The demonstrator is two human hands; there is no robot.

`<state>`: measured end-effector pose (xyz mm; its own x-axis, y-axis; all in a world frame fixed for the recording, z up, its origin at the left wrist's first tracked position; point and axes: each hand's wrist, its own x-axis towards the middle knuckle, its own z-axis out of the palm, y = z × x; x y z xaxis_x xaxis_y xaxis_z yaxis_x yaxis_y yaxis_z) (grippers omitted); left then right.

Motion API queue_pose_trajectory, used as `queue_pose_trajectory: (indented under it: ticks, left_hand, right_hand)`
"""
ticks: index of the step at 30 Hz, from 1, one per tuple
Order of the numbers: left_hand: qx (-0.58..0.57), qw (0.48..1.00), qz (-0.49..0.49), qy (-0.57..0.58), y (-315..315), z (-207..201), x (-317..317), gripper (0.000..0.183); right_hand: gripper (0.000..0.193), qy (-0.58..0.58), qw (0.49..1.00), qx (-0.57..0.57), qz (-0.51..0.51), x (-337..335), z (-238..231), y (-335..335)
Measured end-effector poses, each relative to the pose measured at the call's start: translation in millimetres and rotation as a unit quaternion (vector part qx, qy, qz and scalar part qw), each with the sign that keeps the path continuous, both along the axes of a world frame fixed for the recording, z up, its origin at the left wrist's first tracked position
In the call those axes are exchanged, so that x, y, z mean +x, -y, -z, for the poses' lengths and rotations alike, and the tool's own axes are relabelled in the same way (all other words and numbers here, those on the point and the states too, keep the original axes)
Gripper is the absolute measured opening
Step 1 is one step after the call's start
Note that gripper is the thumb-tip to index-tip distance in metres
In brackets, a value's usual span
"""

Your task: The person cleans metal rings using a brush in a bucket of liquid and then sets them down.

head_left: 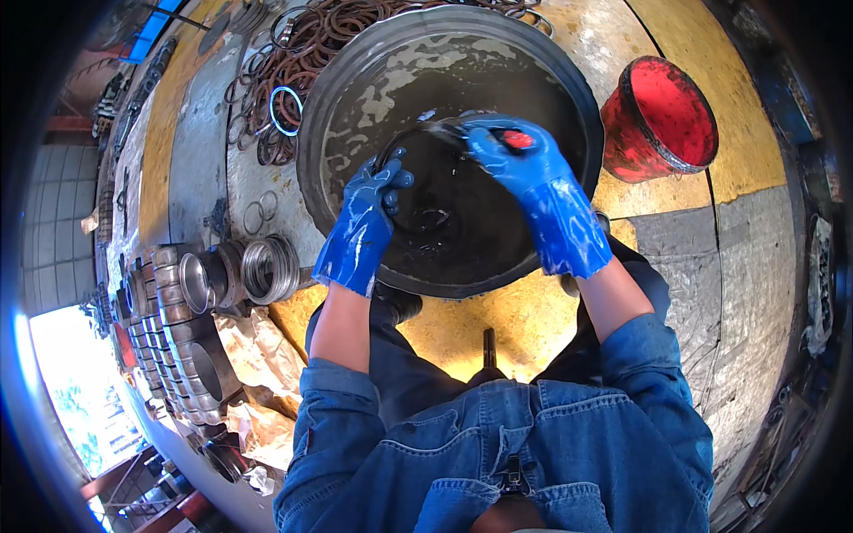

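Both my hands wear blue rubber gloves and work over a wide round metal basin (318, 133) of dark liquid. My left hand (371, 191) is closed on the edge of a dark ring (387, 149), most of which is lost against the liquid. My right hand (520, 160), a little blurred, is wrapped round a tool with a red handle (517, 139). Its working end, which looks like a brush, meets the ring's upper side. The glove hides most of the tool.
Rusty rings (342, 27) lie heaped beyond the basin's far left. A red bucket (662, 124), stained dark, stands at the right. Shiny rings (271, 269) and stacked metal cylinders (182, 329) sit at the left, by crumpled brown paper (262, 355).
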<state>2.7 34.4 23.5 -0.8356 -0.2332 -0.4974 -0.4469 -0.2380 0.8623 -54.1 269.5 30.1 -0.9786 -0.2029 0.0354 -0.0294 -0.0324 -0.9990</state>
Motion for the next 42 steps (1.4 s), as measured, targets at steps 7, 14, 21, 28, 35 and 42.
queue_pose_trajectory:
  ticks: [7,14,21,28,35,42]
  left_hand:
    - [0.092,0.996,-0.006,-0.016,-10.4,2.6,4.6,0.032]
    - [0.086,0.992,0.004,-0.091,-12.1,-6.3,4.7,0.032]
    - [0.041,0.995,-0.005,-0.094,0.5,5.4,1.2,0.031]
    - [0.066,0.996,-0.022,-0.058,3.6,6.5,-1.9,0.03]
    - [0.097,0.993,0.042,-0.044,-4.9,-7.2,-0.9,0.038]
    - [0.084,0.991,0.029,-0.099,-3.3,-3.1,-0.6,0.038]
  right_hand:
    - [0.027,-0.008,0.998,-0.042,-0.05,1.6,10.1,22.0]
    - [0.036,0.188,0.963,0.18,0.074,-23.9,67.4,-4.6]
    - [0.042,0.266,0.939,0.204,-0.082,6.0,66.3,3.3]
    - [0.027,0.013,0.996,0.08,-0.021,0.5,25.5,2.4]
    - [0.029,-0.062,0.987,0.149,-0.002,-22.1,43.8,-7.2]
    - [0.032,0.097,0.951,0.264,-0.126,-1.0,69.9,-7.5]
